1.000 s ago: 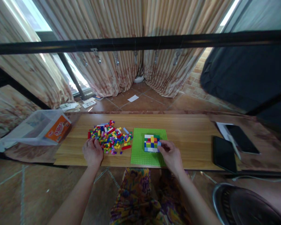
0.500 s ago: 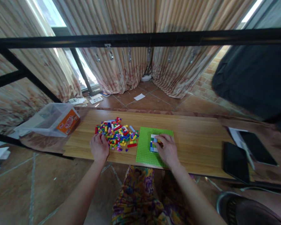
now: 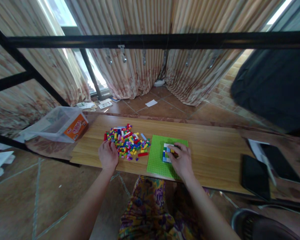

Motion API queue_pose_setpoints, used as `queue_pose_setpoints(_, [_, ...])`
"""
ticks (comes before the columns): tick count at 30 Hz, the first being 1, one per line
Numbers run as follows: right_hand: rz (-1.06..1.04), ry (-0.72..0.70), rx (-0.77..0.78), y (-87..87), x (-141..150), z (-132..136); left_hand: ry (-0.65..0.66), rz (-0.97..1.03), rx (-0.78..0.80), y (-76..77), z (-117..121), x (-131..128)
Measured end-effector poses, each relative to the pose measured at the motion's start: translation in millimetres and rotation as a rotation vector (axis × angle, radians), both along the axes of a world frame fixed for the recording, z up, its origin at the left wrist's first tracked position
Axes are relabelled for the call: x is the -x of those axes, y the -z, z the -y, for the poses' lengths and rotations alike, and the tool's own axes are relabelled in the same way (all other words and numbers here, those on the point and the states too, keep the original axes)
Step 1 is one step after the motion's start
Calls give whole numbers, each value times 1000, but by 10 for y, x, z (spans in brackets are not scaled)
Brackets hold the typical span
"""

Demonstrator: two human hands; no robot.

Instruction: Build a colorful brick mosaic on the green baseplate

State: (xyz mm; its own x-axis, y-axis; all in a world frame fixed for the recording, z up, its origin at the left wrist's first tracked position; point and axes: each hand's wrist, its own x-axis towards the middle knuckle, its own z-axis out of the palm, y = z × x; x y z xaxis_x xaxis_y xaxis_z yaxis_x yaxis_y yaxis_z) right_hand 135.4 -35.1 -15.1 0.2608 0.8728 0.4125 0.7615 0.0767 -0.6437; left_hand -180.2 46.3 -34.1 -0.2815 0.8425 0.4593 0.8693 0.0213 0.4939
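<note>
A green baseplate (image 3: 156,156) lies at the near edge of a wooden table (image 3: 210,156). On it stands a small square build of coloured bricks (image 3: 166,154). My right hand (image 3: 182,161) lies over the build's right side, fingers curled and pressing on its top. A heap of loose coloured bricks (image 3: 126,141) lies left of the plate. My left hand (image 3: 108,155) rests at the heap's left edge, fingers bent down onto the table; whether it holds a brick is hidden.
A clear plastic tub with an orange label (image 3: 62,123) lies on its side at the table's left end. Two dark tablets (image 3: 256,176) (image 3: 280,161) and a white sheet lie at the right. A black bar (image 3: 150,40) crosses overhead. A chair (image 3: 265,226) stands at the lower right.
My right hand has moved from the build's right edge onto its top. The left hand stays at the heap. The view has shifted to the left.
</note>
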Motion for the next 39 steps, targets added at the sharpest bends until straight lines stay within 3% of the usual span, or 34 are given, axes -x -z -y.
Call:
queue_pose_setpoints(6, [-14,22,17,-69,-8,41,-4,3,8,14,-10,3])
queue_pose_setpoints(11, [-9,181,8,-45,-1,-10,-12,1,7,26,-18,3])
queue_pose_setpoints(18, [1,325,147,69,61,-153,0,-11,1,21,-8,6])
queue_pose_setpoints(39, [8,279,382,-45,69,-240,-1,-2,4,-16,-12,-17])
